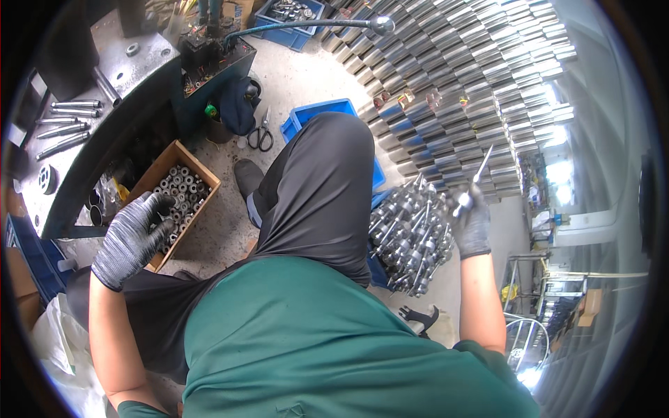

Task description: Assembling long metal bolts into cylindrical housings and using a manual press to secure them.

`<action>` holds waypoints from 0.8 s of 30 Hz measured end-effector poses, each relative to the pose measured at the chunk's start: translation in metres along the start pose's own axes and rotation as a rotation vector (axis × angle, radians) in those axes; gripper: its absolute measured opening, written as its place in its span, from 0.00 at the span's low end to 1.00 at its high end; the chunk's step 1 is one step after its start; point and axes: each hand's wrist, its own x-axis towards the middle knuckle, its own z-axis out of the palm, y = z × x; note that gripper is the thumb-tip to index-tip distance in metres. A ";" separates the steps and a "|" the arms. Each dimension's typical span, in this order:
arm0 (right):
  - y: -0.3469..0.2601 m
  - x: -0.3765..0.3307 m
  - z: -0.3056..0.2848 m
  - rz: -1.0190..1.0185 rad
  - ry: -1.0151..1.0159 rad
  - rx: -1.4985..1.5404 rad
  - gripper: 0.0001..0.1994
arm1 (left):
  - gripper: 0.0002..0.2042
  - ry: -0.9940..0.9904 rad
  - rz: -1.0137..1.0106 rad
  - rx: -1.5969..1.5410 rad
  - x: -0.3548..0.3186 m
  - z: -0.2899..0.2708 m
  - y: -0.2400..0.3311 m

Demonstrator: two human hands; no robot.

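My left hand (pixel 132 237), in a dark grey glove, hovers with fingers spread over a cardboard box (pixel 202 169) filled with small metal rings (pixel 180 188); whether it touches them I cannot tell. My right hand (pixel 470 223), also gloved, is closed on a thin metal rod (pixel 477 174) that points up and right. Just left of that hand a heap of similar metal shafts (pixel 411 233) fills a bin beside my right knee.
A grey machine table (pixel 90 104) with several steel pins (pixel 70 118) stands at the left. A long lever with a ball knob (pixel 380 26) reaches across the top. Scissors (pixel 262 136) lie on the floor. Blue crates (pixel 313 115) and stacked shiny metal tubes (pixel 474 83) stand ahead.
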 end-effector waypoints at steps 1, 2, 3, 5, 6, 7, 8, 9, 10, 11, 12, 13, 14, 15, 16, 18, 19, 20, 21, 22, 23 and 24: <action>0.011 0.004 -0.026 0.048 0.097 -0.007 0.15 | 0.16 -0.004 -0.005 0.004 0.002 0.000 0.000; 0.026 0.007 -0.050 0.111 0.214 -0.013 0.15 | 0.16 -0.006 -0.012 0.013 0.004 0.001 0.000; 0.043 0.012 -0.078 0.164 0.204 0.031 0.15 | 0.16 0.000 -0.001 -0.007 0.004 0.002 -0.002; 0.062 0.009 -0.094 0.389 0.263 -0.234 0.15 | 0.17 -0.004 -0.002 0.047 0.001 0.004 -0.006; 0.065 0.002 -0.090 0.509 0.285 -0.550 0.17 | 0.17 -0.011 0.003 0.104 -0.003 0.004 -0.007; 0.078 0.017 -0.141 0.503 0.304 -0.554 0.17 | 0.17 -0.022 0.003 0.072 0.002 0.005 -0.004; 0.089 0.034 -0.202 0.228 0.239 -0.973 0.16 | 0.17 -0.025 0.010 0.062 0.006 0.007 -0.006; 0.116 0.041 -0.252 -0.071 0.152 -1.373 0.17 | 0.17 -0.040 0.014 0.065 0.009 0.009 -0.009; 0.121 0.056 -0.260 -0.073 0.141 -1.372 0.17 | 0.17 -0.052 0.006 0.079 0.009 0.009 -0.011; 0.120 0.063 -0.265 -0.064 0.164 -1.185 0.19 | 0.17 -0.050 0.005 0.077 0.010 0.008 -0.012; 0.121 0.069 -0.269 -0.055 0.187 -0.998 0.21 | 0.16 -0.061 -0.021 0.054 0.012 0.007 -0.014; 0.130 0.074 -0.263 -0.373 0.227 -1.319 0.26 | 0.16 -0.070 -0.050 0.035 0.013 0.006 -0.014; 0.131 0.077 -0.242 -0.377 0.216 -1.312 0.26 | 0.16 -0.063 -0.058 0.042 0.012 0.004 -0.016; 0.123 0.079 -0.205 -0.343 0.291 -1.436 0.25 | 0.16 -0.037 -0.061 0.063 0.009 0.003 -0.020; 0.116 0.078 -0.184 -0.309 0.381 -1.565 0.25 | 0.15 -0.015 -0.053 0.075 0.010 0.002 -0.025; 0.126 0.104 -0.187 -0.327 0.454 -1.566 0.29 | 0.15 0.008 -0.058 0.067 0.011 -0.001 -0.029; 0.132 0.117 -0.184 -0.242 0.540 -1.597 0.32 | 0.15 0.005 -0.076 0.079 0.010 -0.001 -0.031; 0.138 0.135 -0.183 -0.156 0.628 -1.619 0.34 | 0.15 0.005 -0.089 0.094 0.012 -0.001 -0.036; 0.147 0.150 -0.206 -0.227 0.660 -1.615 0.36 | 0.15 0.045 -0.049 0.125 0.015 0.006 -0.048; 0.162 0.153 -0.185 -0.194 0.657 -1.622 0.34 | 0.15 0.052 -0.083 0.194 0.008 0.006 -0.056; 0.163 0.169 -0.220 -0.172 0.676 -1.534 0.30 | 0.16 0.039 -0.061 0.217 0.018 0.011 -0.061; 0.164 0.181 -0.263 -0.467 0.737 -1.550 0.25 | 0.17 0.016 -0.055 0.187 0.024 0.016 -0.065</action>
